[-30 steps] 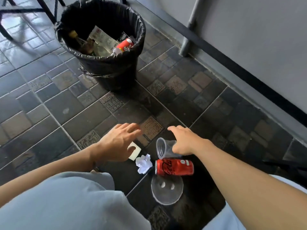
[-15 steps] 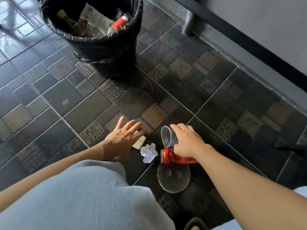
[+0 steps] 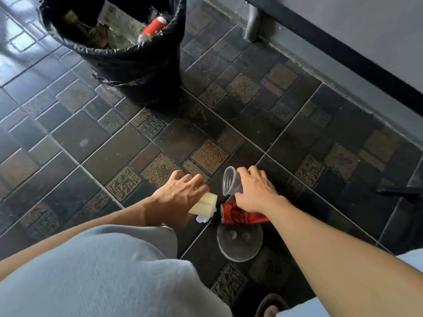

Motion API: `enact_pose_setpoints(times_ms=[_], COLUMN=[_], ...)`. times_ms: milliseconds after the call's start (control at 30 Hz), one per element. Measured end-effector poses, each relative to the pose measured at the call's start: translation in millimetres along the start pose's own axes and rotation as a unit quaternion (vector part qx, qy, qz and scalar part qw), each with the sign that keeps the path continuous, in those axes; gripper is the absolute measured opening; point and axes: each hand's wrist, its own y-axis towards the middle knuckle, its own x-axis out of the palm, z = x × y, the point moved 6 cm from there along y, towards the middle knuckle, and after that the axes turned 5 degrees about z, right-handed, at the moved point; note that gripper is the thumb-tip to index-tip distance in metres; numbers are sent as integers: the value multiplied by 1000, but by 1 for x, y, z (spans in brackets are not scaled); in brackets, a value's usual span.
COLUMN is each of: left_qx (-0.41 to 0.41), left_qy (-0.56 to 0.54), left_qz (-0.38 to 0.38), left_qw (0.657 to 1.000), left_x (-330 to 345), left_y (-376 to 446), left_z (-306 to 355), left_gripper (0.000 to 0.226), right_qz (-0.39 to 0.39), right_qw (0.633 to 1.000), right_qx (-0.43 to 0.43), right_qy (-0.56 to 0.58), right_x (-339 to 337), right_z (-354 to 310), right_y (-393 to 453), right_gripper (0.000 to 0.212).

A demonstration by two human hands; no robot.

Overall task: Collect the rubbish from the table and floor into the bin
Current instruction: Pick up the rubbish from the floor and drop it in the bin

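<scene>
Five bits of rubbish lie bunched on the floor at six o'clock: nearest, a clear plastic lid [image 3: 239, 240]; just beyond it a red can [image 3: 242, 216] on its side; at its nine o'clock crumpled white paper [image 3: 204, 217] under a pale card [image 3: 204, 202]. The left hand [image 3: 176, 197] appears to pinch the card, fingers spread. The right hand [image 3: 254, 191] is closed round a clear cup [image 3: 231, 181] tilted above the can. The bin [image 3: 128, 62] stands well apart at eleven o'clock. The thin cup could buckle and slip; the paper may be left behind.
</scene>
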Motion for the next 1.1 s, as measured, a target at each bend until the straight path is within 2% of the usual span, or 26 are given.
enact_pose_setpoints(times_ms=[100, 200, 367, 600, 900, 1000, 1100], left_qx=[34, 61, 95, 72, 21, -10, -63], left_qy=[-16, -23, -20, 25, 27, 7, -12], left_qz=[1, -19, -92, -148, -86, -44, 39], left_qw=[999, 998, 991, 986, 996, 999, 997], left_x=[4, 3, 11, 30, 23, 17, -1], left_y=[4, 6, 10, 13, 10, 5, -2], left_z=[10, 19, 28, 21, -1, -16, -37], left_gripper=[72, 74, 76, 85, 82, 79, 84], right_qz=[47, 85, 90, 86, 99, 103, 122], right_qw=[999, 996, 996, 995, 988, 985, 978], right_qx=[-7, -16, -3, -30, -81, -90, -96], right_qy=[-7, -10, 7, 34, 91, 107, 142], right_x=[-9, -21, -32, -30, -43, -49, -58], right_z=[6, 14, 24, 12, -14, -21, -26], right_y=[-3, -8, -12, -12, -7, -3, 0], right_gripper=[61, 64, 67, 68, 73, 72, 71])
